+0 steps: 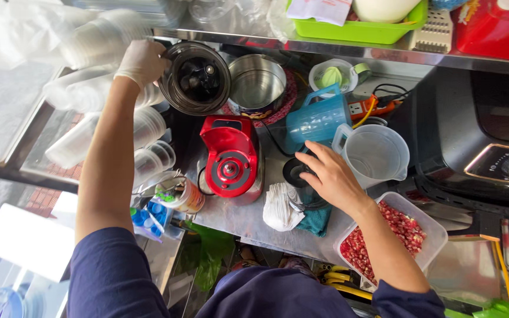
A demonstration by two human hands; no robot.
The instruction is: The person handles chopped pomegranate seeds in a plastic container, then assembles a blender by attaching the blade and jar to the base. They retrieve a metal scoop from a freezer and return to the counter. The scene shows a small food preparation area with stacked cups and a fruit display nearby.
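My left hand [141,60], in a white glove, grips the rim of a dark blender jar [198,78] with blades visible inside, held tilted above the counter. My bare right hand [331,176] rests on a black round lid [295,172] on the steel counter, fingers curled over it. Between the hands stands a red blender base [230,156]. A steel pot [257,82] sits right beside the jar.
A blue jug [317,121] and a clear measuring jug [375,154] stand by my right hand. A tub of pomegranate seeds [393,232] is at the counter's near edge. Stacks of plastic cups [148,147] are on the left, a black appliance [484,147] on the right, a white cloth [281,207] near the base.
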